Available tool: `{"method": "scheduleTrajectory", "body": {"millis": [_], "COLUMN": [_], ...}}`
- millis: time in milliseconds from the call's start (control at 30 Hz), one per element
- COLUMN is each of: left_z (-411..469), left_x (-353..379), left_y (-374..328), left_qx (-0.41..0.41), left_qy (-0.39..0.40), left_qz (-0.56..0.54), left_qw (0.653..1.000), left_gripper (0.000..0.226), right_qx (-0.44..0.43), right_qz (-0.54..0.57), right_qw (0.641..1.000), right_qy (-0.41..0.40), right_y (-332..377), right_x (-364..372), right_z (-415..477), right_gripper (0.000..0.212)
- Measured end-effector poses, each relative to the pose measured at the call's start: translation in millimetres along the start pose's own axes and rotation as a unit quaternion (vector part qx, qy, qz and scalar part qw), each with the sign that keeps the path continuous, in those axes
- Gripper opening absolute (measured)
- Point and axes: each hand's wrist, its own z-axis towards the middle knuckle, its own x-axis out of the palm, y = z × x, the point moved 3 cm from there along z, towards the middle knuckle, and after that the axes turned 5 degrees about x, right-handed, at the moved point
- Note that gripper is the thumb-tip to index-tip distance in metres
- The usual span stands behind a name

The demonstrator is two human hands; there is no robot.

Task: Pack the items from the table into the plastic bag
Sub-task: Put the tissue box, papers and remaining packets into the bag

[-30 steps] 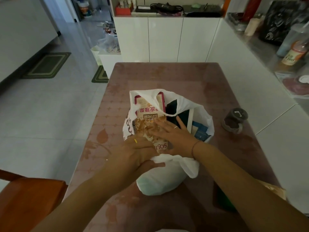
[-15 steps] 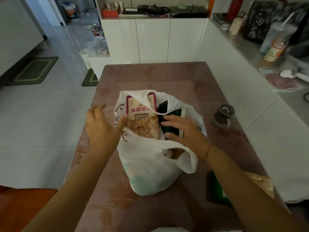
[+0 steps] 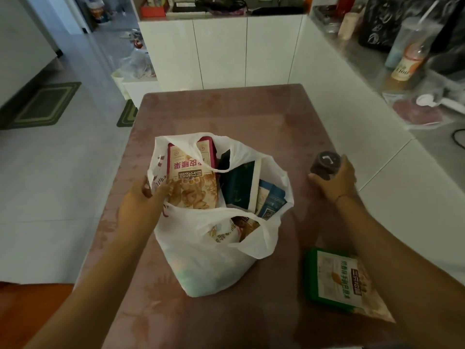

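A white plastic bag point(image 3: 214, 258) stands open in the middle of the reddish table point(image 3: 226, 109). Inside it are a pink-and-beige snack packet point(image 3: 192, 177), a dark green book-like pack point(image 3: 239, 187) and a blue packet point(image 3: 270, 200). My left hand point(image 3: 143, 200) grips the bag's left rim and holds it open. My right hand point(image 3: 337, 178) is closed around a small dark jar point(image 3: 325, 163) standing on the table to the right of the bag. A green-edged snack packet point(image 3: 339, 280) lies flat on the table near the front right, beside my right forearm.
White cabinets point(image 3: 221, 51) stand past the table's far edge. A white counter point(image 3: 377, 79) along the right carries bottles and a dark bag. An orange chair point(image 3: 32, 313) is at the lower left. Tiled floor with green mats lies to the left.
My right hand left the bag and went right to close on the dark jar. My left hand moved from pressing on the bag to gripping its left rim.
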Motion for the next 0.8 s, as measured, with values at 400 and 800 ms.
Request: {"method": "scheduleTrajectory", "body": {"millis": [400,800], "left_z": [-8.3,-7.9], "left_x": [14.2,13.2], "left_y": [-12.3,-12.9], "left_qx": [0.002,0.020], "left_qy": [-0.042,-0.041], "left_qz": [0.022,0.016], "left_qw": [0.999,0.999], "left_gripper": [0.027,0.024], "right_qx": [-0.028,-0.083], "right_qz": [-0.058,0.123], "right_qw": [0.998,0.989], "right_qy": [0.015,-0.018], "right_y": [-9.9,68.9], "right_x": [23.7,-0.8], "right_z": [62.7,4.4], "right_gripper": [0.102,0.083]}}
